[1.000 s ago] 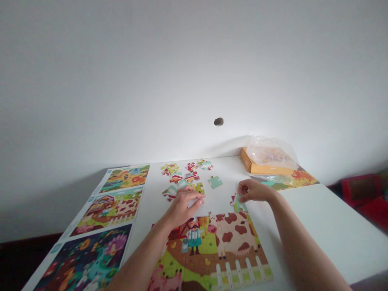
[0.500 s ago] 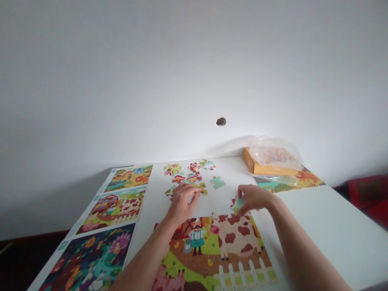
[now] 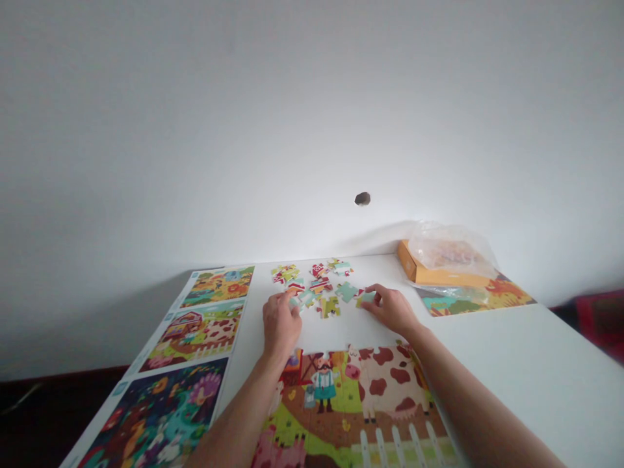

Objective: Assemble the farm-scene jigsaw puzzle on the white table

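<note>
A partly joined farm puzzle (image 3: 385,390) with a cow and a farmer lies between my forearms. Beyond it, several loose pieces are spread out, among them a light blue piece (image 3: 346,292) and a yellow-green piece (image 3: 329,307). My right hand (image 3: 389,308) has its thumb and fingers on a pale green puzzle piece (image 3: 366,298) at the right of the loose ones. At their left edge, my left hand (image 3: 281,320) is bent down with its fingertips near a light blue and red piece; whether it grips anything is hidden.
Printed picture sheets (image 3: 197,335) lie along the left of the white table (image 3: 526,364). At the back right, an orange box (image 3: 439,274) with a clear plastic bag (image 3: 451,247) stands by another picture sheet (image 3: 497,296). The wall rises behind.
My right hand has moved away from the joined puzzle toward the loose pieces, bringing the pale green piece along. My left hand has shifted left, uncovering the yellow-green piece.
</note>
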### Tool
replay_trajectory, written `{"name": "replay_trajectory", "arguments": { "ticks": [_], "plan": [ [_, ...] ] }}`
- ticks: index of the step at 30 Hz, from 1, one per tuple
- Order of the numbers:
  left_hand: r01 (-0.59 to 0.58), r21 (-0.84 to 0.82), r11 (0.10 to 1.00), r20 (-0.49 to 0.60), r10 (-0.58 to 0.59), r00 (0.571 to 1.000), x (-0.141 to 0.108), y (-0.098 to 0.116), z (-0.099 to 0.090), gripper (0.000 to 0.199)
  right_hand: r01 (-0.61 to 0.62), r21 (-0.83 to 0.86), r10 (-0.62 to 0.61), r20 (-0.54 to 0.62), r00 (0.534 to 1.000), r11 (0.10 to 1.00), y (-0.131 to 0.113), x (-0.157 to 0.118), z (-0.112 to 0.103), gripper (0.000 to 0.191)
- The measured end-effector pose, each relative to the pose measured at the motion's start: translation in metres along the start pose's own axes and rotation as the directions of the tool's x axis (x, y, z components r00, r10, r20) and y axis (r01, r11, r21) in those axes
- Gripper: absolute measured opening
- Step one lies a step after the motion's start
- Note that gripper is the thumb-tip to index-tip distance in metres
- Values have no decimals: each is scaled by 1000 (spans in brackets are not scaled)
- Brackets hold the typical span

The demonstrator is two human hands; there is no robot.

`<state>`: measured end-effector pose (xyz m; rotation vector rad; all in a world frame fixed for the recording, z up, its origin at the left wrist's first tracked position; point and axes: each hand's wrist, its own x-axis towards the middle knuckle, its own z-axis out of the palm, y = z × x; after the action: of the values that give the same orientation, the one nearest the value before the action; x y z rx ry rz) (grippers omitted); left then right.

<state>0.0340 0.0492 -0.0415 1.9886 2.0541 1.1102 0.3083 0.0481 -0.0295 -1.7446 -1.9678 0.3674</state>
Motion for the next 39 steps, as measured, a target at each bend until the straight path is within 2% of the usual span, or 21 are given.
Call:
{"name": "replay_trajectory", "arguments": {
  "ticks": [2,4,8,10,13,17,19,21,22,24,26,29,31,35,39],
  "plan": [
    [10,-86,996,-20,-11,1000,2,0,-1,41,44,83,-43,-20,999,996,-3,0,4,28],
    [37,-95,995,-31,-40,999,3,2,-4,46,75,128,-73,-25,997,989,-4,-1,5,25],
    [154,153,976,6,-157,988,-1,10,-7,44,94,141,-93,-15,996,986,-4,-2,5,23],
    [160,242,957,51,-177,983,-4,13,-7,42,93,131,-93,-13,996,987,-4,-2,6,22],
    [146,274,950,74,-173,982,-7,15,-6,35,94,112,-94,-11,996,989,-4,-2,6,20],
    [165,253,954,50,-183,982,-5,10,-6,31,98,105,-98,-6,995,990,-4,-2,7,20],
    [201,152,968,31,-207,978,-1,7,-5,27,103,115,-103,-2,995,988,-4,-2,7,20],
    [220,-84,972,38,-218,975,2,4,-3,23,111,136,-111,-1,994,985,-4,-3,7,19],
    [216,-244,945,57,-209,976,4,4,-1,21,117,151,-119,0,993,982,-5,-3,6,19],
    [198,-541,817,104,-169,980,5,4,3,22,141,195,-147,15,989,971,-8,-4,5,19],
    [239,-723,648,202,-133,970,4,8,7,26,179,250,-195,41,980,952,-13,-6,3,19],
    [366,-809,460,386,-54,921,0,16,7,32,249,332,-288,74,955,910,-23,-10,2,25],
    [421,-816,396,453,-15,892,-3,22,5,37,284,377,-334,72,940,882,-29,-13,3,30],
    [465,-795,390,511,19,859,-9,28,1,42,317,414,-363,35,931,853,-33,-16,5,26],
    [448,-793,412,517,70,853,-10,29,-3,40,335,429,-371,1,929,839,-33,-16,4,22]
  ]
}}
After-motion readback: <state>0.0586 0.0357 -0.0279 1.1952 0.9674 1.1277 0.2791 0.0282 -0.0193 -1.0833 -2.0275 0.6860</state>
